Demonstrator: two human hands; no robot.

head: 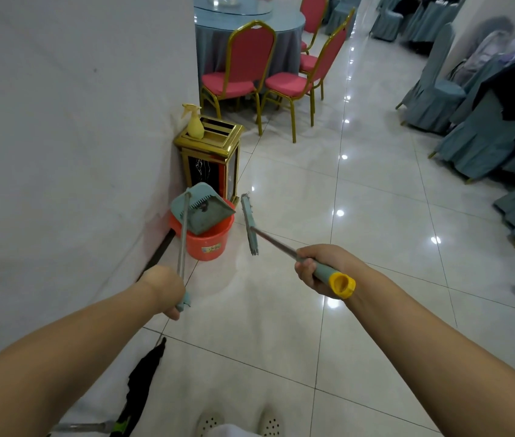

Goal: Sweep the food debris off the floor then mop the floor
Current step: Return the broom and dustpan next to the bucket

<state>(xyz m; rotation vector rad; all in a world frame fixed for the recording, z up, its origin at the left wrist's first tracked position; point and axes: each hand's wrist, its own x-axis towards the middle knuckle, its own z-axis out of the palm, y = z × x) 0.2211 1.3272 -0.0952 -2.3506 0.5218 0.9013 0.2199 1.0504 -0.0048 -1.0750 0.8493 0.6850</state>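
Closest in, a black folded umbrella (142, 383) is seen lying on the tiles by the feet, probably not relevant. Both tools are gripped: the left hand (163, 290) is wrapped around the end of the dustpan's handle, and the right hand (316, 268) is closed on the broom's green grip just below its yellow cap.

The broom (249, 227) is held clear of the floor, its handle running away from the hand up and to the left, with the head set crosswise at the far end. The dustpan (204, 209) is tilted over the red bucket (208, 241), handle running nearly straight back.

So sweeping looks wrapped up and the debris is apparently being dumped. No crumbs can be made out on the floor. Next, the dustpan would likely need tipping fully, then both tools parked near the gold bin (208, 156) and a mop fetched.
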